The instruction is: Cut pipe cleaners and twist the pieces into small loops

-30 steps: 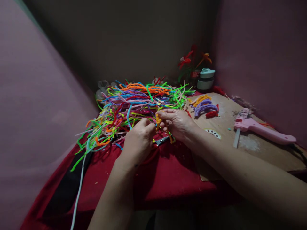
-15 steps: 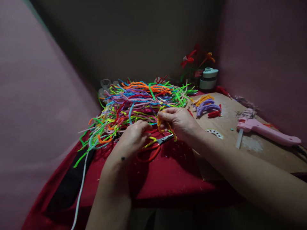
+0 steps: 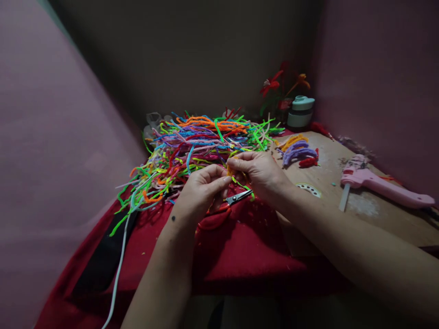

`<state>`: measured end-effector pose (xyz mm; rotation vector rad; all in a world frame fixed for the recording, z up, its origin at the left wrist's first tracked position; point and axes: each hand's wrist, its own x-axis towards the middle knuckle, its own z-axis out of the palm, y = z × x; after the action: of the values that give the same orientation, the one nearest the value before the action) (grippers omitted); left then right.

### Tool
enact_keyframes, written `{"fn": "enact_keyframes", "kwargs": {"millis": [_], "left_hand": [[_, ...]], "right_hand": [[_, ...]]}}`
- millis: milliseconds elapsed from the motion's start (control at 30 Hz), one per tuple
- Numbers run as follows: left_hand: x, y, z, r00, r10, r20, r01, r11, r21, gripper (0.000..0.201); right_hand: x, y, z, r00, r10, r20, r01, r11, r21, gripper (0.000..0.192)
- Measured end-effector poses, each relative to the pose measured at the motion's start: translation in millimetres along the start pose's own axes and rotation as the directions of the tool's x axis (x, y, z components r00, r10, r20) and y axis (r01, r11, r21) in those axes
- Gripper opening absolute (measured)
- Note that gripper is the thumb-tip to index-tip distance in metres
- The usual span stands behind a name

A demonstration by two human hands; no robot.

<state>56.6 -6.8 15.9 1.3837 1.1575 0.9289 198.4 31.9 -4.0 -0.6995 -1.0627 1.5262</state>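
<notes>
A short orange pipe cleaner (image 3: 229, 171) is pinched between both hands, just above the near edge of the pile (image 3: 202, 141) and over the scissors (image 3: 236, 198). The left hand (image 3: 202, 189) is closed on it from the left, fingertips touching the piece; the right hand (image 3: 259, 171) is closed on it from the right, slightly farther. The piece sits in the small gap between the fingertips; its long axis cannot be told. Neither hand is clearly nearer. A glue gun (image 3: 380, 185) lies well apart, right, on the board (image 3: 377, 214).
</notes>
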Motion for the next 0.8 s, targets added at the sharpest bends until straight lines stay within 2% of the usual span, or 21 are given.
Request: {"fn": "enact_keyframes", "kwargs": {"millis": [167,300,433,533,667,733,800], "left_hand": [[0.2,0.1,-2.1,0.999,0.001,0.038,0.0,1.0,-0.027,0.016],[0.9,-0.6,1.4,0.999,0.007,-0.04,-0.009,0.998,-0.058,0.016],[-0.3,3.3,4.8,0.988,0.055,-0.146,-0.069,0.994,-0.086,0.017],[-0.6,6.0,3.7,0.962,0.105,-0.251,-0.135,0.985,-0.106,0.014],[0.6,6.5,-0.2,0.937,0.152,-0.314,-0.193,0.976,-0.103,0.01],[0.9,6.3,-1.2,0.927,0.165,-0.337,-0.202,0.976,-0.08,0.009],[0.7,6.3,-1.1,0.915,0.18,-0.362,-0.208,0.977,-0.041,0.008]], "right_hand": [[-2.5,-3.4,1.6,0.999,-0.03,0.014,0.031,0.998,-0.052,0.016],[-4.1,-4.5,3.7,0.999,-0.02,0.048,0.02,1.0,-0.005,0.017],[-2.2,-3.1,1.9,0.994,0.065,0.088,-0.072,0.995,0.075,0.017],[-0.2,-0.8,-1.6,0.98,0.114,0.166,-0.098,0.99,-0.102,0.012],[-2.3,-2.0,-2.1,0.973,0.1,0.207,0.007,0.888,-0.46,0.018],[-4.3,-4.1,-0.7,0.972,0.107,0.21,0.008,0.875,-0.485,0.022],[-5.1,-5.2,0.1,0.973,0.082,0.214,0.006,0.924,-0.381,0.024]]}}
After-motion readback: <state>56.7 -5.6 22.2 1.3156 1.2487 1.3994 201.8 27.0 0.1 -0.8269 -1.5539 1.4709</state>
